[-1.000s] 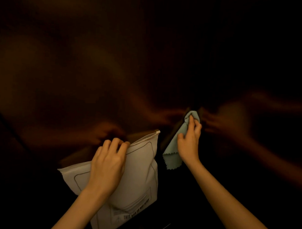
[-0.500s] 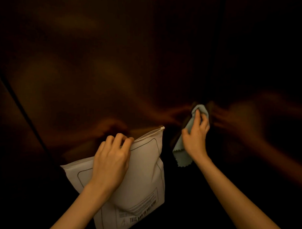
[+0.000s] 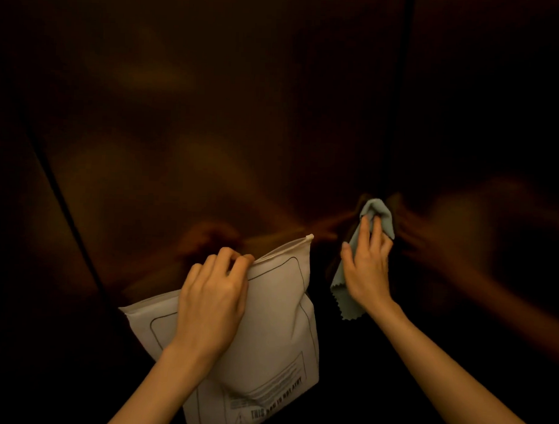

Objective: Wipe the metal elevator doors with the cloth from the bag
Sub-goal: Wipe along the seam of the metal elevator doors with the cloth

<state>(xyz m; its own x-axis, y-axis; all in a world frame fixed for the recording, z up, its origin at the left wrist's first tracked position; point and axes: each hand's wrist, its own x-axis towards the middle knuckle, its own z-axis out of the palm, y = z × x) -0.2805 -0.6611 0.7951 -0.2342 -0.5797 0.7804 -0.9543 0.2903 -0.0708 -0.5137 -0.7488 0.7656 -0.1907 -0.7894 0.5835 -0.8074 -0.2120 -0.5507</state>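
Dim, warm-lit shot facing the metal doors (image 3: 243,121). Landmark is the door seam (image 3: 403,89), a dark vertical line right of centre.

Right hand (image 3: 366,272) is pressed up against the doors right at the seam, low on it. Fingers (image 3: 364,234) are closed over a pale blue-green cloth (image 3: 379,212), bunched at the fingertips and touching the metal just beside the seam. Loose tail of the cloth with a zigzag edge hangs down under the palm, left of the wrist. So this hand is curled shut, gripping the cloth.

Left hand (image 3: 213,301) is well left of the seam and lower. It is clenched on the top edge of a white bag (image 3: 267,332), fingers hooked over the edge near its zip strip. The bag hangs tilted, puffy, with a black outline rectangle and printed warning text near its bottom; text only partly readable. Whether the bag touches the doors cannot be told.

Blurry reflections of both hands and forearms show in the metal on either side of the seam. A second dark line (image 3: 66,204) runs diagonally far left of the seam, a panel edge. Both forearms are bare.
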